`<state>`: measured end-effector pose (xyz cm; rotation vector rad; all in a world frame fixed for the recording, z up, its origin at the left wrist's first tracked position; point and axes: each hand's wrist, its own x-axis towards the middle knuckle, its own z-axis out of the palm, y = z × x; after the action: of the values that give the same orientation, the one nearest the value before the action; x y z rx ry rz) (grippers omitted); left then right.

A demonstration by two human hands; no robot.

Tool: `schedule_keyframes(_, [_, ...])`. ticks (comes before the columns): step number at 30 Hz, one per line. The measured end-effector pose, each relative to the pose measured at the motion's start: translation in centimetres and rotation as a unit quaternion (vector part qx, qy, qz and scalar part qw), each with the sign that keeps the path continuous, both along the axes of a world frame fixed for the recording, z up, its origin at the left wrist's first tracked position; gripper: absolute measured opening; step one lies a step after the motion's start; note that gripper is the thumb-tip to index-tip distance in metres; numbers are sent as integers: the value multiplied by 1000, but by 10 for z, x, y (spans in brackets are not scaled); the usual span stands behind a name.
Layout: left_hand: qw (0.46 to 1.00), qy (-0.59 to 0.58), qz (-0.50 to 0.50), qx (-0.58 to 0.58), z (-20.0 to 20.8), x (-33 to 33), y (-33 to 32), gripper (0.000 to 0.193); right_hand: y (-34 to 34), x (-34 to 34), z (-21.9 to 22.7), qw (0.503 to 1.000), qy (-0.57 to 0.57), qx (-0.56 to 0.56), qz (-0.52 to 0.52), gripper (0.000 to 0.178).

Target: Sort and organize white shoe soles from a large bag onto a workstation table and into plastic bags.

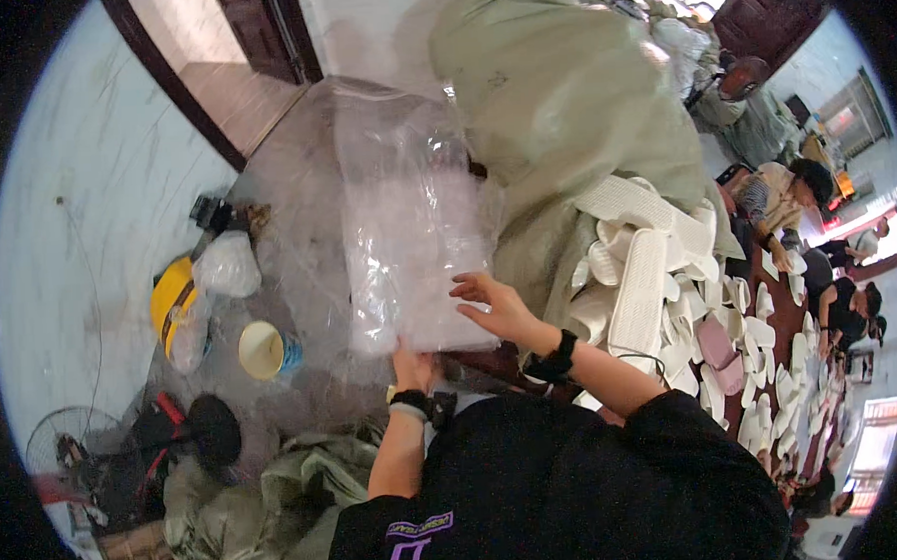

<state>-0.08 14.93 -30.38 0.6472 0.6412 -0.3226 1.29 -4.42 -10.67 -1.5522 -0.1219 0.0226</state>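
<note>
A flat pile of clear plastic bags (406, 222) lies in front of me, glossy and creased, its near edge close to my body. My left hand (413, 367) is closed on that near edge; its fingers are partly hidden by the plastic. Over the near right corner of the pile is my right hand (495, 308), fingers bent but apart, holding nothing. Whether its fingertips touch the plastic I cannot tell. To the right, a big heap of white slippers (639, 282) spills from a large greenish sack (571, 94).
A cup-shaped container (261, 350), a yellow bag (173, 310) and a white plastic bundle (228, 265) lie left on the floor. A fan (70, 442) stands beyond. Crumpled sacks (307, 476) lie near left. On the right, people (790, 190) work along a slipper-covered table.
</note>
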Motion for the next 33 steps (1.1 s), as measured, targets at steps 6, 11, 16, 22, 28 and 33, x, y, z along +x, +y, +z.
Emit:
schedule_keyframes(6, [979,-98,-69,164,-36,-8,22,27,44,32,-5,799,-292,-523,55,75])
schedule_keyframes(11, [999,25,23,-1,4,7,-13,24,53,78,-92,756,-227,-590,168,90])
schedule_keyframes(16, [994,23,33,-97,-74,-16,26,28,94,84,-71,748,-107,-604,255,82])
schedule_keyframes(22, [990,-29,-3,-140,-42,-7,18,32,36,88,-21,822,-243,-514,33,68])
schedule_keyframes(28, [991,36,26,-124,-14,1,8,34,26,54,18,765,-101,-630,86,70])
schedule_keyframes(33, [980,41,-2,-192,-26,0,14,33,53,49,-55,746,-25,-645,161,84])
